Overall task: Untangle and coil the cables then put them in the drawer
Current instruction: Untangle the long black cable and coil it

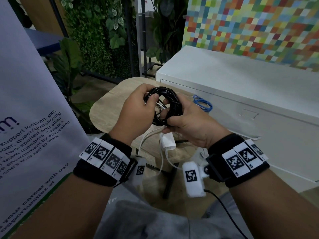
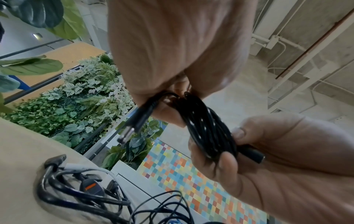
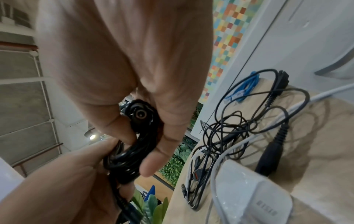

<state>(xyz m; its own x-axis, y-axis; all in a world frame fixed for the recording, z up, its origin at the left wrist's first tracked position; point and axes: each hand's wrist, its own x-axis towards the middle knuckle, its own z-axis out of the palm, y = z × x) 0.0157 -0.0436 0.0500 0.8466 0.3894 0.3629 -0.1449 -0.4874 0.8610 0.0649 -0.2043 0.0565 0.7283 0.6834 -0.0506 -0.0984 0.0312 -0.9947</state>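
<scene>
A black cable wound into a coil hangs above the small wooden table, held by both hands. My left hand grips its left side, thumb through the ring. My right hand pinches the lower right of the coil, where a round socket end shows between the fingers. In the left wrist view the coil has its metal jack plug hanging free below the left palm. The white drawer cabinet stands to the right, its drawers closed.
On the table lie a blue cable, a white charger brick with white lead, and a tangle of black cables. A banner stands at left, plants behind.
</scene>
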